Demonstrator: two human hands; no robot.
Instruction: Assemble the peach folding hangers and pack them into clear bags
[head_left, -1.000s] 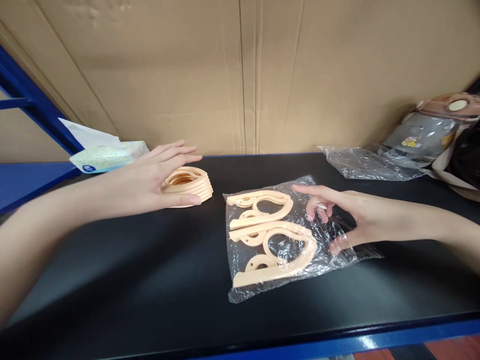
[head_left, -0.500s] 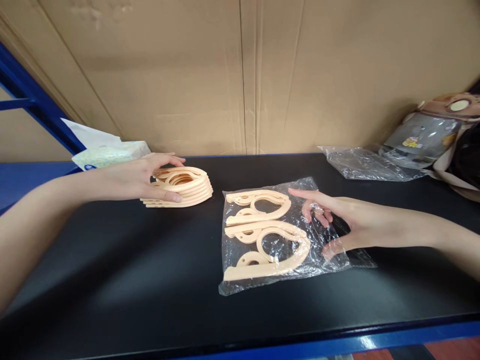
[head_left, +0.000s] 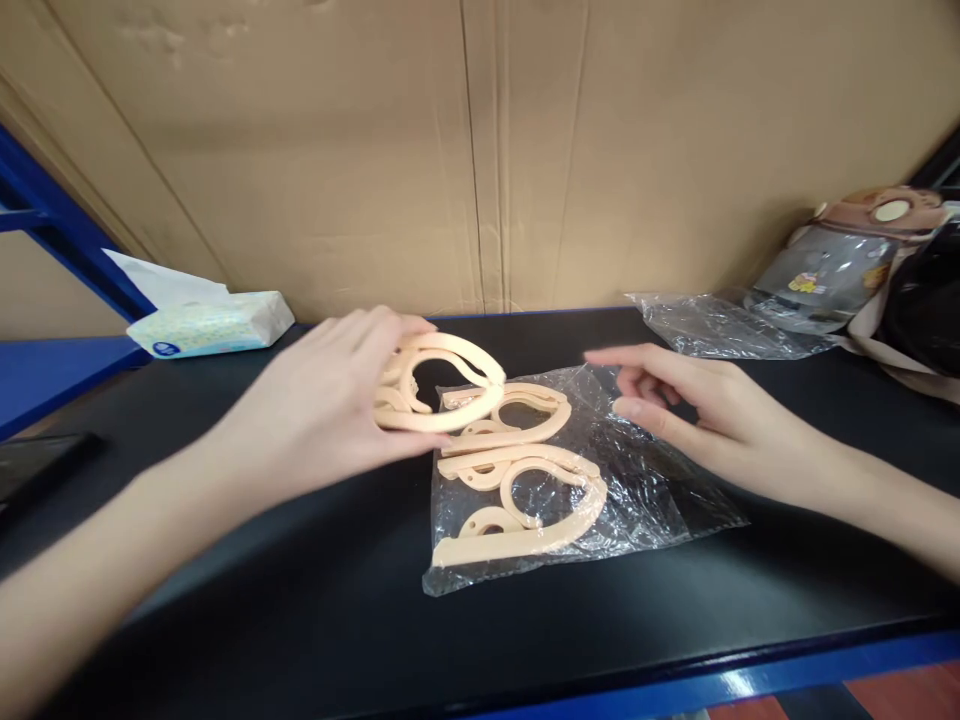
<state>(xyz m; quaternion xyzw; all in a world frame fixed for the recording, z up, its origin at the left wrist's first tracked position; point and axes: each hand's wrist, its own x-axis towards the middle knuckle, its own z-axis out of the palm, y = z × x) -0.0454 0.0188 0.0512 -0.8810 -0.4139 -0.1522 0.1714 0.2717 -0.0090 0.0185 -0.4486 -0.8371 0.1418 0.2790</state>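
My left hand (head_left: 330, 405) grips a stack of peach plastic hook-shaped pieces (head_left: 442, 385), lifted just above the black tabletop (head_left: 300, 580) beside the left edge of a clear plastic bag (head_left: 645, 480). Two more peach hook pieces (head_left: 517, 480) lie flat on the bag. My right hand (head_left: 694, 405) hovers over the bag's right half with its fingers loosely spread, holding nothing.
A tissue pack (head_left: 210, 322) sits at the back left beside a blue shelf frame (head_left: 45, 215). Another crumpled clear bag (head_left: 712, 325) and a packaged item (head_left: 847, 260) lie at the back right. A cardboard wall (head_left: 480, 150) closes the back. A dark flat object (head_left: 37, 460) is at the left edge.
My left hand closed on the stack of hook pieces, lifted it and carried it right, up to the bag. My right hand lifted off the bag slightly.
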